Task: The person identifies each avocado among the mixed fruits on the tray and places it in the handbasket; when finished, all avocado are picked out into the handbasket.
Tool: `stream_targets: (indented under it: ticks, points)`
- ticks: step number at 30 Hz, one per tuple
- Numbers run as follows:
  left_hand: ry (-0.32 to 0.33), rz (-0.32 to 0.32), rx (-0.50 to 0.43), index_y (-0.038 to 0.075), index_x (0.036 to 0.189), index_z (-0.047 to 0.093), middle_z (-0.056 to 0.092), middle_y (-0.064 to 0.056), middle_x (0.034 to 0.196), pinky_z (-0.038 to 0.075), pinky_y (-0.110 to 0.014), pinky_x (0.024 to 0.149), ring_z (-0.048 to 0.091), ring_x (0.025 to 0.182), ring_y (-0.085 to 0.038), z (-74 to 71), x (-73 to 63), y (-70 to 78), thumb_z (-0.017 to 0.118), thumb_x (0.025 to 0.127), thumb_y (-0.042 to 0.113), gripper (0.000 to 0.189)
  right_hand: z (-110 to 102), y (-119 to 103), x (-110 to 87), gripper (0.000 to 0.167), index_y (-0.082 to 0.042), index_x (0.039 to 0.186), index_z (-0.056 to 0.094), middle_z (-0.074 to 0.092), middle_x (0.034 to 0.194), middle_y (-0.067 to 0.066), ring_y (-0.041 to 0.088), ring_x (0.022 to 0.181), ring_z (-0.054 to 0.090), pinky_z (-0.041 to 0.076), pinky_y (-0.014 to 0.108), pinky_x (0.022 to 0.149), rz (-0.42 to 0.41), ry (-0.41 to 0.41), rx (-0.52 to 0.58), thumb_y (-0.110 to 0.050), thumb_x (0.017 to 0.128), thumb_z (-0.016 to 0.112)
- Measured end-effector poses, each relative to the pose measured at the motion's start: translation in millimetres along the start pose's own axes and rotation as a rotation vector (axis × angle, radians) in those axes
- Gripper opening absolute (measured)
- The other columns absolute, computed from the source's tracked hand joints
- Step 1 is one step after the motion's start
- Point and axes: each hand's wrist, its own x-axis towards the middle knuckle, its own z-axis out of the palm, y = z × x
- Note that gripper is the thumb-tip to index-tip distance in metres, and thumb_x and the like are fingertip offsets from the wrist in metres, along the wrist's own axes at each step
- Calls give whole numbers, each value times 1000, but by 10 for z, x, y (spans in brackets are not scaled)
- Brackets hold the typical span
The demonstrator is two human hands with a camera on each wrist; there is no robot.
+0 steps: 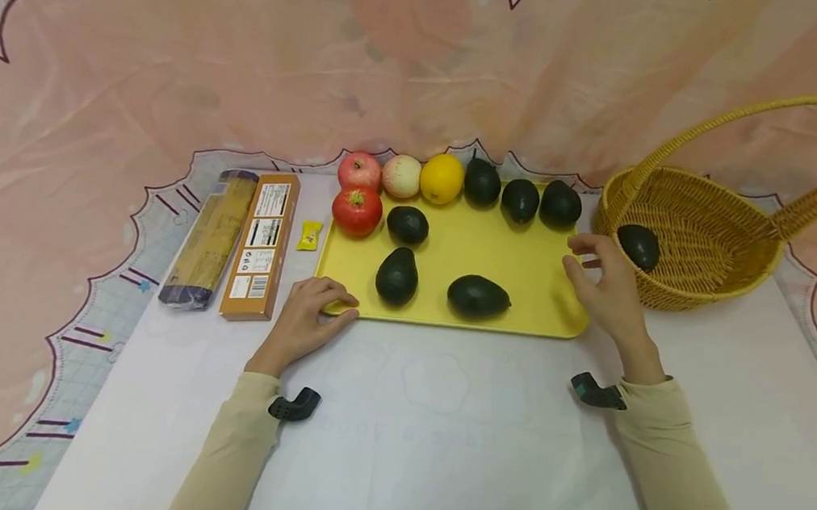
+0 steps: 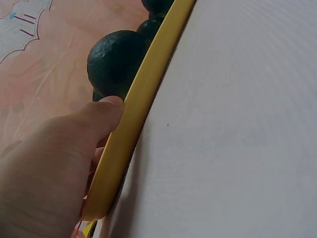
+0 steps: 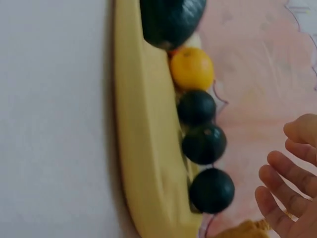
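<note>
A yellow tray (image 1: 497,246) holds several dark green avocados, among them one (image 1: 478,297) near the front edge, one (image 1: 397,276) standing left of it and one (image 1: 407,225) behind that. My left hand (image 1: 308,315) rests at the tray's front left corner, its thumb (image 2: 106,111) against the rim and fingers loosely bent. Over the tray's right edge hovers my right hand (image 1: 606,284), fingers spread and apart with nothing between them. Close beside it stands a wicker basket (image 1: 716,241) with an upright handle; a single avocado (image 1: 638,248) lies inside, against its left wall.
Along the tray's back are apples (image 1: 360,171), an orange (image 1: 442,178) and three avocados (image 1: 520,201); a red pomegranate-like fruit (image 1: 357,211) sits at the left. Left of the tray lie a yellow wrapped candy (image 1: 310,236), an orange-brown box (image 1: 260,246) and a clear-wrapped package (image 1: 209,237).
</note>
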Motion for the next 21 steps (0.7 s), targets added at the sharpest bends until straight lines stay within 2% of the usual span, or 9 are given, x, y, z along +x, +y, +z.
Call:
stream_targets:
  ticks: [9,16,21]
  points:
    - [-2,-11,-3,18,96,71,63,0,99,31,-44,100,53,103,-20,-2,-1,13,73,83,29,17,268,-115,-50,38,-1,122,53,60,115,17,28,107,56,47,45,85,-62,-178,2,-8,87,66]
    - [3,-3,7,18,95,70,63,-1,98,31,-45,99,53,102,-20,6,-12,1,73,83,29,16,461,-250,-102,48,-3,129,49,56,122,16,28,112,53,46,47,90,-118,-334,34,-15,87,68]
    - [14,12,10,19,95,71,62,0,98,32,-44,98,54,101,-20,11,-13,-1,73,83,29,16,555,-339,-128,58,-7,136,43,51,131,11,26,116,52,44,46,96,-111,-465,46,-29,88,67]
